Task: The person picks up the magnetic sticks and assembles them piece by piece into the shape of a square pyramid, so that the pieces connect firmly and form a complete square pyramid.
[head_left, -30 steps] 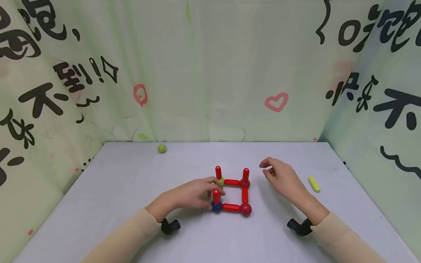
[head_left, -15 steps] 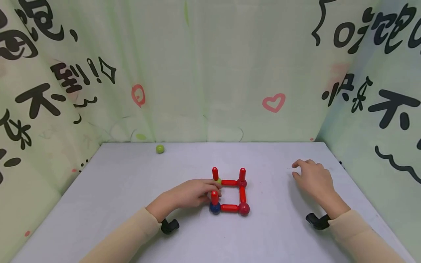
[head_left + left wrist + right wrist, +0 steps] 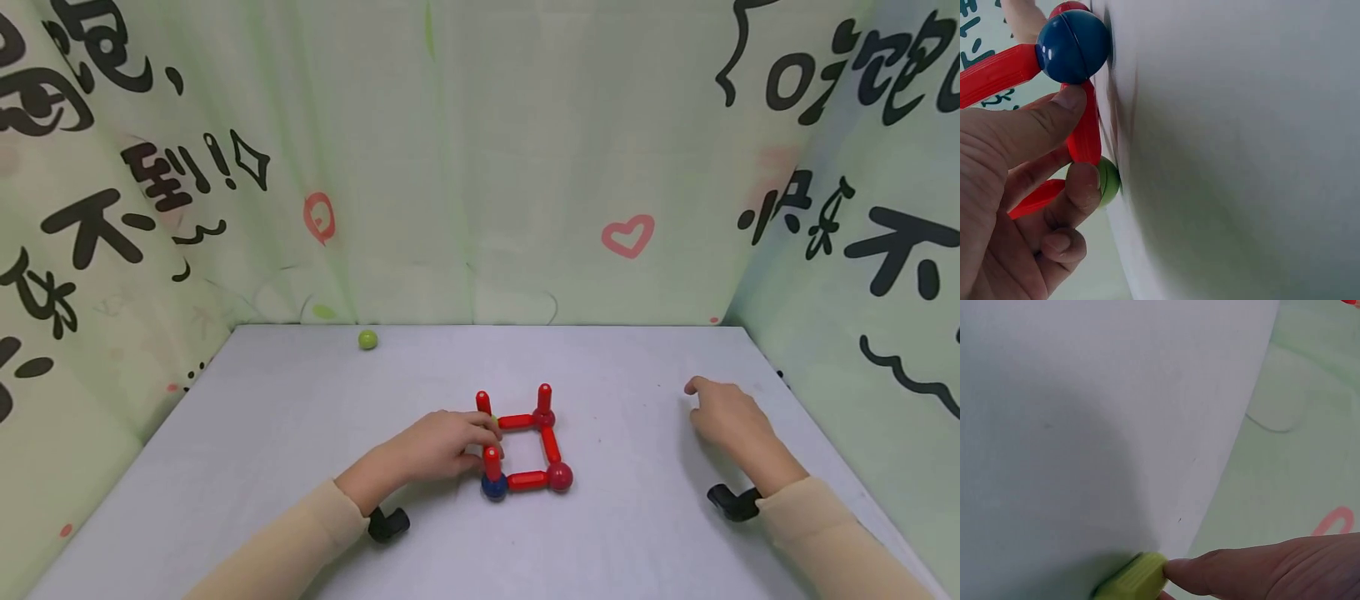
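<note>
Perhaps the left hand [image 3: 448, 444], pinching a red rod [image 3: 1087, 134], could skew the ball-and-rod frame [image 3: 551, 447] by tugging, while the right hand [image 3: 731, 419] pinches a yellow rod [image 3: 1135, 581].

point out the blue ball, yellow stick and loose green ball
Blue ball [image 3: 1074, 47]: left wrist view, middle of its side
Yellow stick [image 3: 1135, 580]: right wrist view, on its visible side
Loose green ball [image 3: 367, 339]: head view, its centre
</note>
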The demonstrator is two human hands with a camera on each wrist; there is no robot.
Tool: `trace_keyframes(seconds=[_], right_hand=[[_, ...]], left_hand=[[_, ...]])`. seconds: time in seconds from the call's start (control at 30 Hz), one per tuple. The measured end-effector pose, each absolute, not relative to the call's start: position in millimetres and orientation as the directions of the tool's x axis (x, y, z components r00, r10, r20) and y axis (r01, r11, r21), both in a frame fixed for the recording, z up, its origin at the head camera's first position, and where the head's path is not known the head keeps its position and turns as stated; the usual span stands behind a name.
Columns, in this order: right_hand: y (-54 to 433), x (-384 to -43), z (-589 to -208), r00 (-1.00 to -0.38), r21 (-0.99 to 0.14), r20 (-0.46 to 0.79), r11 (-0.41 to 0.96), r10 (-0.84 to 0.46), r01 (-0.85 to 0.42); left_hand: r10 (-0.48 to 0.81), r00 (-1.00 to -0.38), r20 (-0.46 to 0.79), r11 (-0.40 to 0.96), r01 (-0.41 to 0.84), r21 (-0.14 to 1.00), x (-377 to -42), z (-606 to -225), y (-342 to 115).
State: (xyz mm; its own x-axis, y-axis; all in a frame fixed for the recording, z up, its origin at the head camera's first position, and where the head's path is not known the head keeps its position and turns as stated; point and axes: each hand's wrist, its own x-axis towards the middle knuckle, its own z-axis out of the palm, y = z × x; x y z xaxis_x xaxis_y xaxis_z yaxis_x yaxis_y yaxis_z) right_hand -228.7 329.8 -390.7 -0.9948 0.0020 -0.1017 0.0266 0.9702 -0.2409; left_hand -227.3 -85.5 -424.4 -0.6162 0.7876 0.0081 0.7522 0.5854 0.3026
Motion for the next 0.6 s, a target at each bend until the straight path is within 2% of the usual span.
trace_keyframes(seconds=[0.17,0.37,0.6], right_hand=[[324,-228,-394,-0.992,-0.265,-0.13,0.963,0.006,0.041],[313,-226,-393,-0.992,-0.312,-0.127,0.949,-0.012,0.029],[288,-222,-388,-0.996,-0.361,-0.081,0.932,-0.047,-0.015]], left_hand=[[0.769,-0.639,0.037,0.612,0.75,0.251,-224,-425,-84],[0.772,-0.63,0.086,0.605,0.769,0.207,-220,-427,-81],[0.79,-0.609,0.073,0.607,0.793,0.041,-211,-420,-72]])
